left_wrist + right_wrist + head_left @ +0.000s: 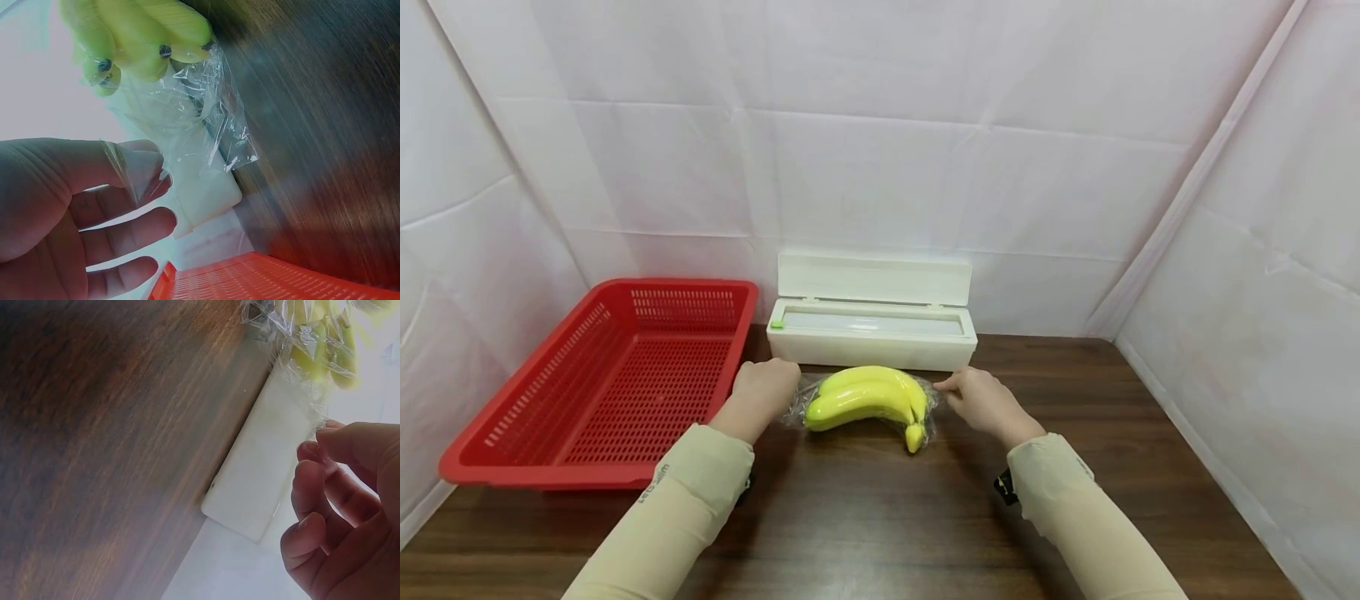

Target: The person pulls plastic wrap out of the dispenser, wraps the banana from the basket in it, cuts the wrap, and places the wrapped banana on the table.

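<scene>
A bunch of yellow bananas, wrapped in clear cling film, lies on the dark wooden table. To its left, my left hand pinches an edge of the film between thumb and forefinger, the other fingers held apart. On the stem side, my right hand pinches the film's other end with thumb and forefinger, its remaining fingers curled loosely. Just behind the bananas stands a white cling film box with its lid raised and a green slider at the left end.
A red perforated plastic basket sits at the left, close beside my left forearm. White cloth hangs at the back and both sides. Brown wood tabletop spreads in front of the bananas and to the right.
</scene>
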### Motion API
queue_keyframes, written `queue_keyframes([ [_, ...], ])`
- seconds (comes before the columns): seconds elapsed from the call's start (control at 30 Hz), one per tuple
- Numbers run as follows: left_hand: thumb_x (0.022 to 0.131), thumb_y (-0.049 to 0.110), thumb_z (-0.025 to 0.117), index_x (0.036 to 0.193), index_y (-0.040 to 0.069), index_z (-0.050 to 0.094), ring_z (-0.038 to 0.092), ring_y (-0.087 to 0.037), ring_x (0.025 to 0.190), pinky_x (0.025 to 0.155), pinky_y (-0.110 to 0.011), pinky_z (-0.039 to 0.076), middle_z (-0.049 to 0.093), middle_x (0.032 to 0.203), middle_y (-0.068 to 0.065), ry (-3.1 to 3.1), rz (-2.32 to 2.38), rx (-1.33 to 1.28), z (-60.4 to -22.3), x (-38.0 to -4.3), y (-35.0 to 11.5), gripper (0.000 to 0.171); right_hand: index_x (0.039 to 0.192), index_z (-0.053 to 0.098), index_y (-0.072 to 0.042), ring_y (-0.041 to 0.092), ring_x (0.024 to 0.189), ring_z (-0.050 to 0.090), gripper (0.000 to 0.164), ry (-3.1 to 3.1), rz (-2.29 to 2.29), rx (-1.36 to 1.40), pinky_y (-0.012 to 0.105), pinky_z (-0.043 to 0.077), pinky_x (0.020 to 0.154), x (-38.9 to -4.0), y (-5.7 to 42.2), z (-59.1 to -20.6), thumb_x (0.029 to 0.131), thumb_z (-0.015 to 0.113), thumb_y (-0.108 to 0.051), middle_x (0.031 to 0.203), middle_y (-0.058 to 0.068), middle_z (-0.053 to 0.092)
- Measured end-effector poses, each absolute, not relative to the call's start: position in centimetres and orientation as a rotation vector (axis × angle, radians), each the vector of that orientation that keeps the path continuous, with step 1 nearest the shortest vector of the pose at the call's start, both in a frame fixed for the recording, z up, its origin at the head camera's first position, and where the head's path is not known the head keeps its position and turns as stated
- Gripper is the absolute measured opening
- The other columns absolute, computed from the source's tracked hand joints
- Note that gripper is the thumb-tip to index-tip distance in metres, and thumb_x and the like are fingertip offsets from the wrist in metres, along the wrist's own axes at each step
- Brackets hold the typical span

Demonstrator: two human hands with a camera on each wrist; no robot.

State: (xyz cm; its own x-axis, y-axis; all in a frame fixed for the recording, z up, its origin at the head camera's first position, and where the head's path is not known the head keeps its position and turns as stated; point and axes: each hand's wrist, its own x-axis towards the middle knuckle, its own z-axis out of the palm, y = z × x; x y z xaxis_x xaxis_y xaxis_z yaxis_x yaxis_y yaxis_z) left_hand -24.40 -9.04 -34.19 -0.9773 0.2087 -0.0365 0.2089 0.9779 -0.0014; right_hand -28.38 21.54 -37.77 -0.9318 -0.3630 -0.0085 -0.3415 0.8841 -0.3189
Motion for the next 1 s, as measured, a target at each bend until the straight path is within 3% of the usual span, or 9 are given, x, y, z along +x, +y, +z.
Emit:
queue_keyframes([
  [0.27, 0.086, -0.001, 0.051, 0.076, 0.009, 0.067, 0.062, -0.025, 0.066, 0.064, -0.047, 0.051, 0.068, 0.079, -0.009, 3.139, 0.006, 0.338, -34.28, -24.08, -9.16, 0.021, 0.121, 0.065, -0.012, 0.012, 0.048, 0.028, 0.038, 2.928, -0.587, -0.538, 0.025, 0.028, 0.045, -28.05, 21.76, -37.72, 0.086, 0.052, -0.013, 0.102, 0.005, 0.059],
  [0.4, 0.087, 0.0, 0.051, 0.078, 0.009, 0.067, 0.061, -0.024, 0.063, 0.063, -0.045, 0.05, 0.067, 0.077, -0.009, 3.112, 0.03, 0.302, -34.1, -24.06, -9.12, 0.02, 0.123, 0.064, -0.012, 0.012, 0.05, 0.031, 0.041, 2.911, -0.601, -0.548, 0.027, 0.031, 0.047, -27.91, 21.86, -37.64, 0.084, 0.056, -0.022, 0.109, 0.006, 0.059],
  [0.67, 0.087, 0.0, 0.052, 0.079, 0.008, 0.067, 0.061, -0.024, 0.064, 0.062, -0.045, 0.051, 0.067, 0.077, -0.009, 3.106, 0.056, 0.284, -34.04, -23.92, -9.0, 0.019, 0.122, 0.064, -0.012, 0.015, 0.083, 0.055, 0.048, 2.939, -0.537, -0.594, 0.032, 0.044, 0.065, -27.75, 21.99, -37.75, 0.084, 0.064, -0.041, 0.113, 0.004, 0.059],
  [0.83, 0.087, 0.001, 0.053, 0.08, 0.008, 0.068, 0.058, -0.021, 0.061, 0.061, -0.044, 0.05, 0.066, 0.076, -0.008, 3.097, 0.067, 0.275, -34.19, -23.98, -9.04, 0.018, 0.123, 0.064, -0.01, 0.021, 0.103, 0.059, 0.058, 2.941, -0.555, -0.619, 0.04, 0.049, 0.082, -27.71, 22.04, -37.79, 0.081, 0.066, -0.05, 0.117, 0.004, 0.06],
  [1.0, 0.086, 0.005, 0.055, 0.082, 0.007, 0.067, 0.058, -0.022, 0.063, 0.06, -0.043, 0.05, 0.066, 0.077, -0.009, 3.099, 0.084, 0.261, -34.19, -23.98, -9.08, 0.012, 0.123, 0.063, -0.011, 0.026, 0.116, 0.057, 0.056, 2.915, -0.611, -0.617, 0.047, 0.047, 0.093, -27.82, 22.1, -37.67, 0.083, 0.065, -0.049, 0.123, 0.006, 0.063],
])
